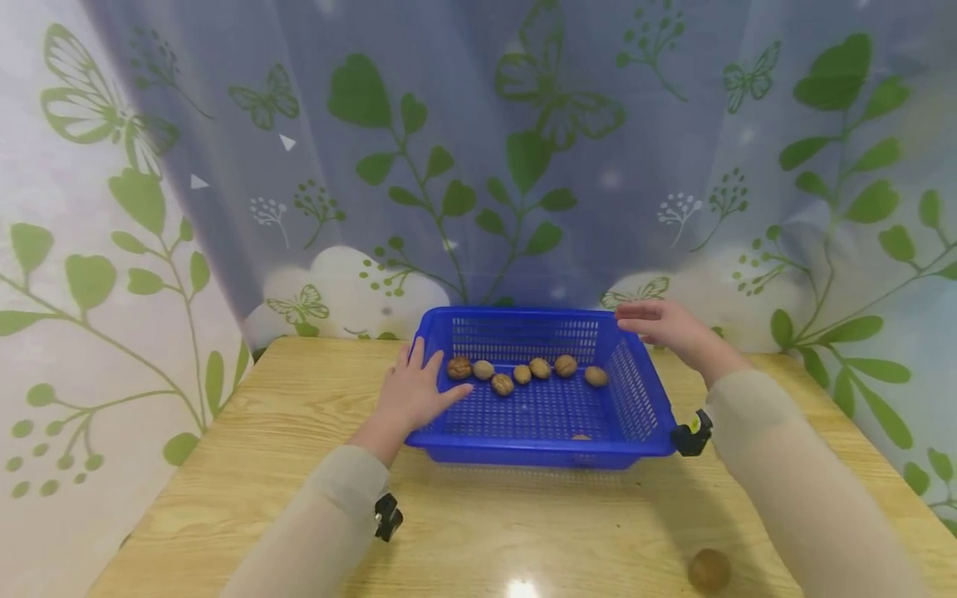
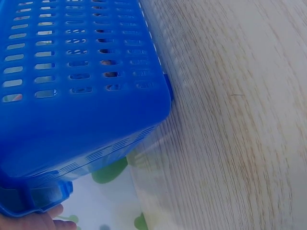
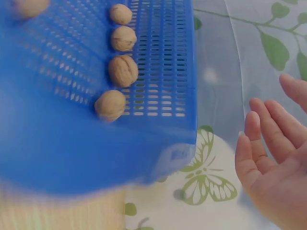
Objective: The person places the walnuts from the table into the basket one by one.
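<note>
A blue plastic basket (image 1: 523, 454) stands on the table with several walnuts (image 1: 503, 384) in it, most in a loose row along the back. At its left rim is my left hand (image 1: 414, 397), fingers spread and fairly straight, thumb reaching over the inside. In the left wrist view, fingertips (image 2: 57, 221) show beside the rim's corner. My right hand (image 1: 656, 322) is raised by the back right corner, holding nothing. The right wrist view has this hand (image 3: 276, 153) apart from the basket, its fingers loosely extended. Part of one walnut (image 1: 581, 437) hides behind the front wall.
On the wooden table (image 1: 493, 523), a round brown thing (image 1: 709, 571) lies near the front right, partly blurred. A patterned curtain (image 1: 463, 166) with leaves and butterflies hangs behind the table.
</note>
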### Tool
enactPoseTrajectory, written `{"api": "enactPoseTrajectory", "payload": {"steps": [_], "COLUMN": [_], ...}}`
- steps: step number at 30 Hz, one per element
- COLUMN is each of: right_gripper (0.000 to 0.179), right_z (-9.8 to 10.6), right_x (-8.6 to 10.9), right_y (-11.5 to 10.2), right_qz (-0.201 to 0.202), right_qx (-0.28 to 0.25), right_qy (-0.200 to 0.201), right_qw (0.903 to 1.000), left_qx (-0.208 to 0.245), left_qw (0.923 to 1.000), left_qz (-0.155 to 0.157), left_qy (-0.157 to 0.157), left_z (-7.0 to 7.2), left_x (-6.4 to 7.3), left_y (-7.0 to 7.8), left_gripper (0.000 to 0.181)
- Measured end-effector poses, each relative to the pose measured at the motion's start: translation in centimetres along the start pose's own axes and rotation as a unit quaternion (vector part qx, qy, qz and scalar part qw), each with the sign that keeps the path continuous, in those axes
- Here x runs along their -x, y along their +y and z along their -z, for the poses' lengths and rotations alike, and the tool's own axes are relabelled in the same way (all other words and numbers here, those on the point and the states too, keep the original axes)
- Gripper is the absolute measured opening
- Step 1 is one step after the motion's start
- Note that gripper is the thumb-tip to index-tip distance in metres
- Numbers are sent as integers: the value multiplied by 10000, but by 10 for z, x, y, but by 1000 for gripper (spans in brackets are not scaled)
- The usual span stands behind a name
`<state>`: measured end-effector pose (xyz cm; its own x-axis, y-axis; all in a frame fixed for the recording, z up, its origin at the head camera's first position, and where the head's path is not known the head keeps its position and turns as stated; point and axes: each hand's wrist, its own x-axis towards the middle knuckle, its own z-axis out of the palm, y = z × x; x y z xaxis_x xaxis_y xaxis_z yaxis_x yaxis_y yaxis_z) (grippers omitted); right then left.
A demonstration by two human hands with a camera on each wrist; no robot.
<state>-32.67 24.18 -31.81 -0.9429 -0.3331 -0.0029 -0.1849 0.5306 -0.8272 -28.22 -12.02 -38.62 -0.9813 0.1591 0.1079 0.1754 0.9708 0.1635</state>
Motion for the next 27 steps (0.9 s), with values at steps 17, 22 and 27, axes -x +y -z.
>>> {"api": "enactPoseTrajectory", "payload": {"steps": [17, 22, 27], "right_gripper": [46, 45, 43], "right_z": [-4, -5, -7], "right_x": [99, 123, 136], "right_y": [13, 18, 22], "right_qz": [86, -7, -23], "right_qx": [205, 156, 168], "right_qy": [-47, -10, -21], "right_qw": [9997, 9999, 9999], "left_qx": [-93, 8, 24], "left_qw": [9999, 10000, 9999], "left_qz": [-40, -56, -35], "left_qy": [68, 61, 129], "left_z": [-6, -5, -4], "left_x": [-1, -1, -1], "left_y": [0, 1, -1], "left_gripper": [87, 85, 85]}}
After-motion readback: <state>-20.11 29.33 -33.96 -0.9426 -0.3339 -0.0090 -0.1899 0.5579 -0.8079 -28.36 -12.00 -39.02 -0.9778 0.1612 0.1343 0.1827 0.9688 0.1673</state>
